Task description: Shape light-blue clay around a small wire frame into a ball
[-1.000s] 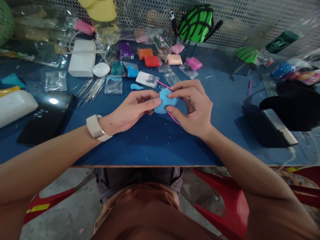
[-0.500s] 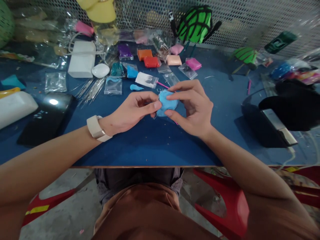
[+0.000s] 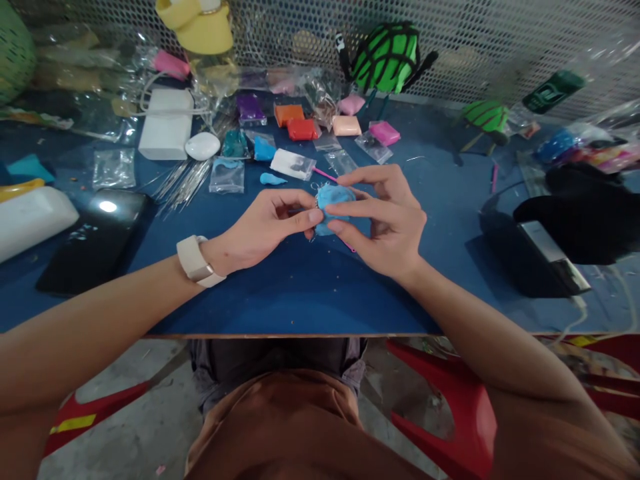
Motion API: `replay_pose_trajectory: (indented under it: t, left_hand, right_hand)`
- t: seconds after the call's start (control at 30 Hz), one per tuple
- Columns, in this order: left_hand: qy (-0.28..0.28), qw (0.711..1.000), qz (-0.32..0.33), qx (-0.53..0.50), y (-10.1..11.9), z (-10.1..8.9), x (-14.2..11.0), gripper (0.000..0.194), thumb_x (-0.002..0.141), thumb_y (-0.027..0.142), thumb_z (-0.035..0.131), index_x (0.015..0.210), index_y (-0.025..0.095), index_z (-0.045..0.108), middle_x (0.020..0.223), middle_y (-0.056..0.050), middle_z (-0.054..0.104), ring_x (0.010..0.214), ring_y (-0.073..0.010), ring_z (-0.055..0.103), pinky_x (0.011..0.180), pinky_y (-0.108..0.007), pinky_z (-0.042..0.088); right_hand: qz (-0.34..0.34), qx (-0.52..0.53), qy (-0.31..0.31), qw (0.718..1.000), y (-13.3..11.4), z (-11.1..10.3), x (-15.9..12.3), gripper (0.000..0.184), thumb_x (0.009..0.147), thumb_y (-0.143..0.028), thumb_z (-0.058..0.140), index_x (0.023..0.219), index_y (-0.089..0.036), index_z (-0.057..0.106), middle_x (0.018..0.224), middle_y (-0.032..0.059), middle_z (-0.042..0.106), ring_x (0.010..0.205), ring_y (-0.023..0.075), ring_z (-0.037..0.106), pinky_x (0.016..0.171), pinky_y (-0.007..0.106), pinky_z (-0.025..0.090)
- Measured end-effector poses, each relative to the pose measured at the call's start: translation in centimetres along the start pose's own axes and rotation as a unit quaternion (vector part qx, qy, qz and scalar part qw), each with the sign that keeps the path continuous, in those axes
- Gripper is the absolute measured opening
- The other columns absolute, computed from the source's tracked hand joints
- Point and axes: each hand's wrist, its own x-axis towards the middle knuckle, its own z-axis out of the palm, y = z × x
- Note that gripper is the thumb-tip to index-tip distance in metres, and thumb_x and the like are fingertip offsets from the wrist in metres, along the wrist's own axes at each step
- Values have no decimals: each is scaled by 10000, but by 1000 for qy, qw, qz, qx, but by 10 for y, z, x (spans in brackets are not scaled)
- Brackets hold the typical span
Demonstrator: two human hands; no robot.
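Between both hands is a lump of light blue modelling clay, with thin wire loops sticking out along its left side. My left hand pinches its left edge between thumb and fingers. Around its right side curl the fingers of my right hand, thumb and fingertips pressing on the clay's face. A pink stick shows behind the clay, and a bit of pink also pokes out below it. Just beyond my left hand lies a small blue clay drop, near a packet of white clay.
Several coloured clay packets, such as a red one, lie at the back. Thin wires and a black phone are to the left. A green-shelled figure stands against the mesh. On the right sits a black box.
My right hand's fingers have shifted on the clay, the middle fingertip now lower and nearer the thumb. My left hand keeps its pinch. The whole view has tilted slightly.
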Motion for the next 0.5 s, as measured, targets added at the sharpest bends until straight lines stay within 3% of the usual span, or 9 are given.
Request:
replay_pose_trajectory:
  t: [0.1, 0.27, 0.4, 0.5]
  left_hand:
    - [-8, 1000, 4, -3, -3, -1, 0, 447, 907, 643, 1070, 900, 230, 899, 832, -41, 788, 770, -152, 724, 783, -312, 625]
    - [-17, 999, -19, 23, 1, -2, -1, 456, 884, 626, 1089, 943, 210, 911, 862, -44, 822, 777, -149, 732, 772, -276, 645]
    - [-58, 995, -8, 79, 11, 3, -4, 422, 900, 568, 1089, 895, 190, 901, 843, -41, 815, 733, -131, 688, 709, -259, 581]
    - [-129, 984, 33, 119, 16, 9, -8, 256, 958, 397, 1057, 900, 194, 911, 900, -48, 838, 761, -128, 704, 725, -259, 572]
  right_hand:
    - [-16, -25, 2, 1000, 1, 0, 0, 127, 1052, -483, 926, 1175, -490, 956, 1379, 47, 795, 1332, 361, 804, 1095, 671, 751]
    - [-113, -54, 8, 992, -2, -4, 3, 258, 1081, -325, 890, 1260, -510, 911, 1359, 13, 820, 1260, 314, 834, 1033, 592, 740]
    - [-25, -26, 59, 998, 3, -14, 9, 271, 1147, -471, 795, 1410, -459, 860, 1351, 49, 827, 1268, 321, 826, 1028, 582, 742]
    - [47, -28, 106, 993, 16, -22, 13, 206, 1157, -467, 766, 1304, -383, 883, 1227, 62, 838, 1128, 279, 820, 845, 450, 714]
